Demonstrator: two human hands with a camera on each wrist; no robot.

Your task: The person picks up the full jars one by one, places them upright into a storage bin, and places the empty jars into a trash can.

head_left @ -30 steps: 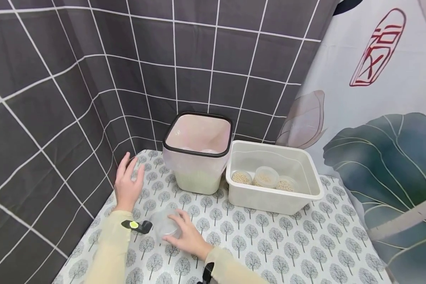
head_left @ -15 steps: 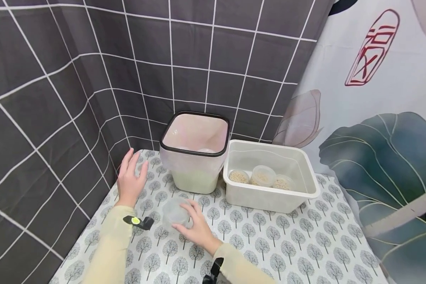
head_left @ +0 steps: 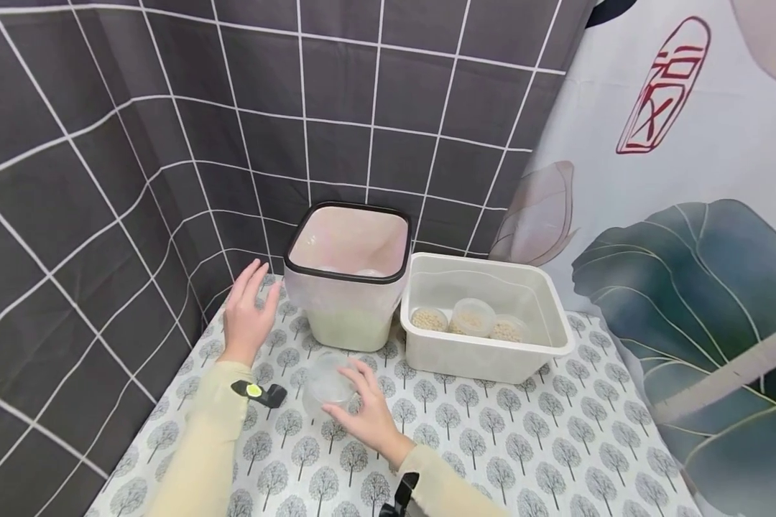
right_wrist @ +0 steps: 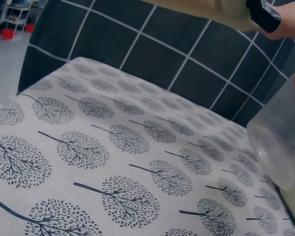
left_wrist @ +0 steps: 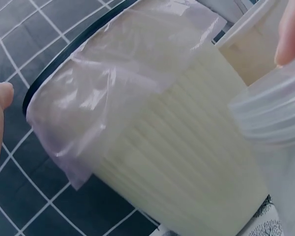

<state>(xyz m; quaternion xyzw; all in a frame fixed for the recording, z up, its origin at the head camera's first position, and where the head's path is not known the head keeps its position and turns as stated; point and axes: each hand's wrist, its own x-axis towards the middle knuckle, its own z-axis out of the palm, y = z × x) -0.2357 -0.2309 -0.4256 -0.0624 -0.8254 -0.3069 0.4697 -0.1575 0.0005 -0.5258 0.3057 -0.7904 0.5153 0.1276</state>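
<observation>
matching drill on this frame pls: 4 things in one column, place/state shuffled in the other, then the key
Things
1. clear cup
2. bin
3. white tub
4. left hand

Place or state
A. holds three small containers of pale beads
B. open, fingers spread, left of the bin
C. gripped by the right hand on the tree-print cloth
D. lined with a thin plastic bag, dark rim

Pairs: 1-C, 2-D, 3-A, 4-B
</observation>
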